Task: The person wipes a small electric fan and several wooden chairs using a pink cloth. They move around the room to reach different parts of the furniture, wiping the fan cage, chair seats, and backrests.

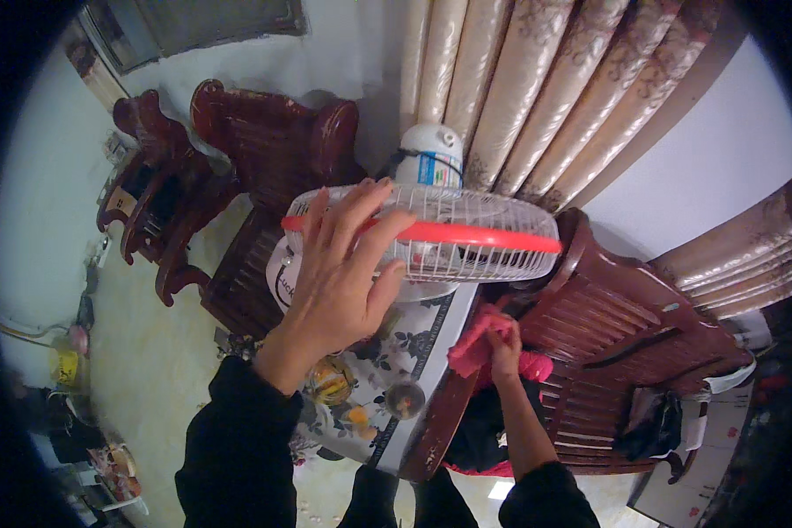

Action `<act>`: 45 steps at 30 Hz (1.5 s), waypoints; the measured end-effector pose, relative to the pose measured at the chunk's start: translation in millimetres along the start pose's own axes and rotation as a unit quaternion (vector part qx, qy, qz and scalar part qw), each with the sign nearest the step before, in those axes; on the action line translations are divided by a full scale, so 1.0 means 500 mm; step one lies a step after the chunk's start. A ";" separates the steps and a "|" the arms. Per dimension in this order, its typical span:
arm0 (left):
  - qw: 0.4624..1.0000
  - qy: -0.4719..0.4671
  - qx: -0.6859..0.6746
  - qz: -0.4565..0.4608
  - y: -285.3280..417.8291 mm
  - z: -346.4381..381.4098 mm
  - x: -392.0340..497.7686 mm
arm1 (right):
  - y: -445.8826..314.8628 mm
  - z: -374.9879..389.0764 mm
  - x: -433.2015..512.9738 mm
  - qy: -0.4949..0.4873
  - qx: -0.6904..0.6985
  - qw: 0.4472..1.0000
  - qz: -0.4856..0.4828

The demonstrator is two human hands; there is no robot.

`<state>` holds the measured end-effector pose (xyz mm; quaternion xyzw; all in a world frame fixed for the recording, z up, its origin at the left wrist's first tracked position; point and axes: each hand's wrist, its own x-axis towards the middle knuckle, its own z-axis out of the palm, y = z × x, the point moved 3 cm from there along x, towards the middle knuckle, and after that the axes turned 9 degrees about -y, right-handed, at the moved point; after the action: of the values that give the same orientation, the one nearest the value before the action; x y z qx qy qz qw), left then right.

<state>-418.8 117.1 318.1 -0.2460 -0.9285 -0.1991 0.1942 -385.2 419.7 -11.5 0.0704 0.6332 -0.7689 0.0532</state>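
Note:
An electric fan with a white wire cage and a red rim (482, 235) stands in front of me, its white motor housing (429, 155) behind the cage. Against the cage's upper left part rests my left hand (343, 277), fingers spread over the red rim. My right hand (503, 346) grips a crumpled red cloth (472, 346), low and to the right of the cage, beside the table edge. Whether the left fingertips press on the wires or curl round the rim cannot be told.
A table with a floral cover (412, 343) holds a glass jar (330, 381), a small round bowl (404, 400) and orange pieces (358, 416). A dark red wooden bench (594, 317) stands right, with dark clothing on it. Wooden chairs (264, 132) stand left; patterned curtains (521, 86) hang behind.

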 end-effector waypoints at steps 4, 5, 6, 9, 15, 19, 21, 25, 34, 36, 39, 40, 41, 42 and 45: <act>1.000 -0.008 -0.011 -0.008 -0.001 0.004 -0.017 | -0.258 -0.017 -0.002 0.057 0.075 0.989 -0.117; 1.000 -0.005 -0.019 -0.006 -0.001 0.011 -0.022 | -0.321 -0.027 0.021 0.063 0.048 0.984 -0.158; 1.000 -0.002 -0.028 -0.006 -0.003 0.023 -0.027 | -0.373 -0.034 0.043 0.069 0.018 0.977 -0.199; 0.999 -0.005 -0.035 -0.001 0.003 0.037 -0.040 | -0.409 -0.020 0.144 0.060 -0.129 0.967 -0.210; 1.000 0.009 -0.010 -0.027 0.017 0.047 -0.032 | -0.512 -0.007 0.286 -0.094 -0.212 0.971 -0.058; 1.000 0.009 0.010 -0.024 0.026 0.047 -0.030 | -0.632 0.148 0.240 -0.182 -0.227 0.954 -0.075; 1.000 0.002 0.010 -0.023 0.045 0.057 -0.022 | -0.652 0.198 0.225 -0.259 -0.253 0.926 -0.108; 0.999 0.015 -0.015 -0.040 0.044 0.035 -0.022 | -0.684 0.316 0.171 -0.351 -0.337 0.854 -0.185; 0.678 0.261 -0.681 -0.094 0.044 -0.037 -0.047 | -0.729 0.509 -0.060 -0.368 -0.232 0.856 -0.278; 0.793 0.227 -0.549 -0.134 0.041 -0.027 -0.096 | -0.685 0.527 -0.086 -0.436 -0.254 0.819 -0.274; 0.519 0.284 -0.803 -0.078 -0.050 -0.040 -0.181 | -0.701 0.550 -0.119 -0.422 -0.317 0.812 -0.248; 0.445 0.314 -0.828 -0.134 -0.043 -0.071 -0.170 | -0.702 0.520 -0.090 -0.346 -0.335 0.806 -0.343; 0.497 0.321 -0.794 -0.142 -0.064 -0.086 -0.160 | -0.710 0.488 -0.058 -0.238 -0.402 0.805 -0.366; 0.558 0.327 -0.747 -0.154 -0.095 -0.117 -0.158 | -0.711 0.471 -0.034 -0.132 -0.451 0.794 -0.385; 0.687 0.379 -0.586 -0.200 -0.144 -0.127 -0.097 | -0.660 0.425 0.036 0.032 -0.573 0.704 -0.419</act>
<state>-401.6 11.3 329.6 -0.0219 -0.4967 -0.8135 0.3017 -468.1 274.9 344.0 -0.2215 0.9174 -0.1983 -0.2645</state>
